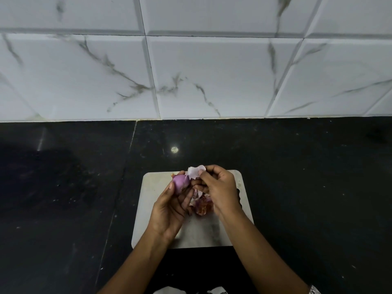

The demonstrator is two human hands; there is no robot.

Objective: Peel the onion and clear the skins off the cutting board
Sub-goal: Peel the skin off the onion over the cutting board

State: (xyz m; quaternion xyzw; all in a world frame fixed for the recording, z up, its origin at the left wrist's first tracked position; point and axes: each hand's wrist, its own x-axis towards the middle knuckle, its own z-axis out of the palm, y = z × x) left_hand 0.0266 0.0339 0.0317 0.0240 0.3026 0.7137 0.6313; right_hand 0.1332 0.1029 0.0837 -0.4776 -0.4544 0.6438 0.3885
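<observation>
Onion point(180, 183) is in my left hand point(169, 211), held up over the far left part of the board point(152, 198). It looks purple and smooth on the side I see, so most of the outer skin is already off there. My left fingers are closed around it from below, with the thumb on its left side.

My right hand point(220, 194) is just beside the onion, on its right. Its thumb and first fingers pinch a pale, thin skin point(196, 171), which stands up above the fingers and still touches the onion at its lower edge. I cannot tell if it is fully torn off.

Under both hands, near the middle of the board, lies a small pile of skins point(202, 205), reddish brown and pale, partly hidden by the right hand.

The board is light grey and lies on a black counter point(74, 187). Behind the counter is a wall point(212, 71) of white tiles with grey veins
</observation>
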